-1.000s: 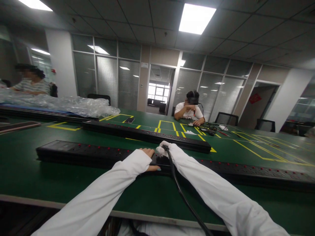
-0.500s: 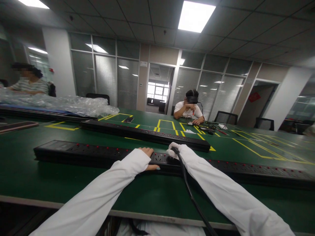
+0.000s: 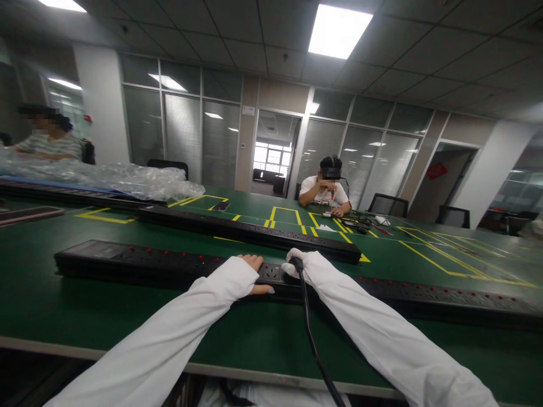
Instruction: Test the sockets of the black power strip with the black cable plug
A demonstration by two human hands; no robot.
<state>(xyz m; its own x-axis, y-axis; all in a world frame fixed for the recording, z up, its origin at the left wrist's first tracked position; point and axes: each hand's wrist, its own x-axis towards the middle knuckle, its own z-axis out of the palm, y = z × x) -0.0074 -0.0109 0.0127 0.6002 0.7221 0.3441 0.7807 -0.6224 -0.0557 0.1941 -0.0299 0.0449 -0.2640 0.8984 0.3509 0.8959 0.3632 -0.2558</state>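
A long black power strip (image 3: 127,263) with sockets and small red buttons lies across the green table in front of me. My left hand (image 3: 258,274), bare at the fingers, is wrapped over its middle, thumb on the near side and fingers over the top. Just to the right, my white-gloved right hand (image 3: 292,261) is closed around a black plug (image 3: 298,264) at the strip's sockets. The fingers hide the plug's face, so I cannot tell how deep it sits. From it a black cable (image 3: 311,336) runs down over the table's near edge.
A second black power strip (image 3: 254,232) lies behind the first. Clear plastic wrap (image 3: 144,180) is heaped at the far left, near a phone (image 3: 29,215). Yellow tape (image 3: 428,257) marks the table. Two people sit beyond, one by cables and small tools (image 3: 358,226).
My right hand and the plug have shifted slightly left along the strip, and the cable hangs further left. My left hand stays on the strip.
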